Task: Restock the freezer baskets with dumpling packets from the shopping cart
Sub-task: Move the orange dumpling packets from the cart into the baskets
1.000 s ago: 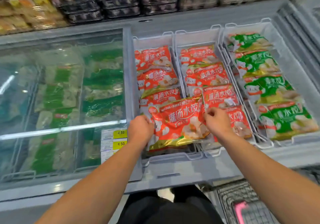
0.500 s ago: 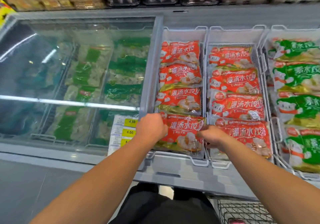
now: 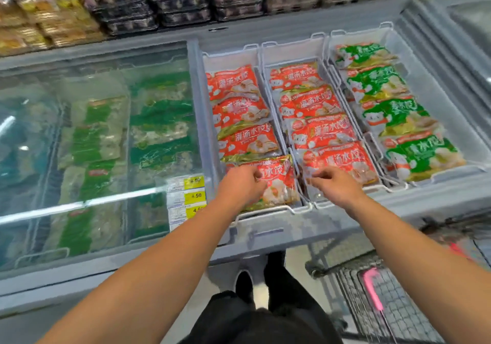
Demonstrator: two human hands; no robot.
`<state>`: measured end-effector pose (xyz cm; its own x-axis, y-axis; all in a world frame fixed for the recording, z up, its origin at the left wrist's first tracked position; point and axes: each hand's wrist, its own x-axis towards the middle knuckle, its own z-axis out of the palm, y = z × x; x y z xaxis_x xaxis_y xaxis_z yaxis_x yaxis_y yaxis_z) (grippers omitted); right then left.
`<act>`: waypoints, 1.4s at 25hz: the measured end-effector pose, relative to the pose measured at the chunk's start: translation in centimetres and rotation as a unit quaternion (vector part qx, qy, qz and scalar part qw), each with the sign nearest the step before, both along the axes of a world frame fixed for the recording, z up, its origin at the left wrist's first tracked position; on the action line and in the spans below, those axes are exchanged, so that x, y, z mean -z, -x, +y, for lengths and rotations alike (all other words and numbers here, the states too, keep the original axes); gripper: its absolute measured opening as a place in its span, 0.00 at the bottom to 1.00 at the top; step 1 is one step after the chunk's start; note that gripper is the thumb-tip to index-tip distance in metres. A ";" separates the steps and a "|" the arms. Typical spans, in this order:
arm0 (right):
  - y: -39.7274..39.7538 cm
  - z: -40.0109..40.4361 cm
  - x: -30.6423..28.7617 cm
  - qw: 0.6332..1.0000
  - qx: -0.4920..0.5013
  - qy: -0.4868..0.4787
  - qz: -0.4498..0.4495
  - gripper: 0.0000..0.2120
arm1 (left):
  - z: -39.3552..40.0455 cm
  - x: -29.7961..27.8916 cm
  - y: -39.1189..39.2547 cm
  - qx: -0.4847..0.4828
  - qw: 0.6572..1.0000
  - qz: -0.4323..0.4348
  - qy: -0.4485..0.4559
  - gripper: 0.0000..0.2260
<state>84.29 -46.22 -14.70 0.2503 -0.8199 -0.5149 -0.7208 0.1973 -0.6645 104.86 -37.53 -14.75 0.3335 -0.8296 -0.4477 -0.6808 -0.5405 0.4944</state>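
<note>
**Inspector:** Report the hands.

**Operator:** I see both arms reaching forward over the freezer's near rim point(image 3: 265, 233). The left hand point(image 3: 243, 184) lies on the nearest red packet point(image 3: 276, 184) in the left basket point(image 3: 228, 59), fingers bent loosely against the film; I cannot tell whether they grip it. The right hand point(image 3: 336, 184) hangs over the near end of the middle basket point(image 3: 292, 51), fingers relaxed and spread, closed on nothing. The hands sit apart, a basket divider between them.

**Inspector:** Where is the stock?

**Operator:** Four red packets lie in a row in the left basket, four more in the middle one. The right basket point(image 3: 430, 83) holds green packets point(image 3: 377, 83). The cart point(image 3: 393, 304) stands at the near right, with a pink handle.

**Inspector:** Surroundings?

**Operator:** To the left, a glass lid point(image 3: 93, 131) covers more green packets; yellow price tags point(image 3: 195, 196) sit at its right edge. Stacked trays point(image 3: 180, 1) line the far shelf.
</note>
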 end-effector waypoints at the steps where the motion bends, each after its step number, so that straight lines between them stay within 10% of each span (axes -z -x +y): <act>1: 1.3 1.2 -0.2 0.999 0.029 0.016 -0.002 0.05 | 0.1 -0.3 0.9 0.018 1.000 0.008 0.010 0.14; 13: 22.9 13.2 0.4 0.946 0.321 0.033 0.018 0.02 | -1.7 -0.9 20.3 0.237 0.962 0.129 0.033 0.12; 35: 51.1 18.7 15.7 0.802 0.575 -0.143 -0.076 0.07 | -4.5 9.5 55.3 0.446 0.894 0.036 -0.040 0.10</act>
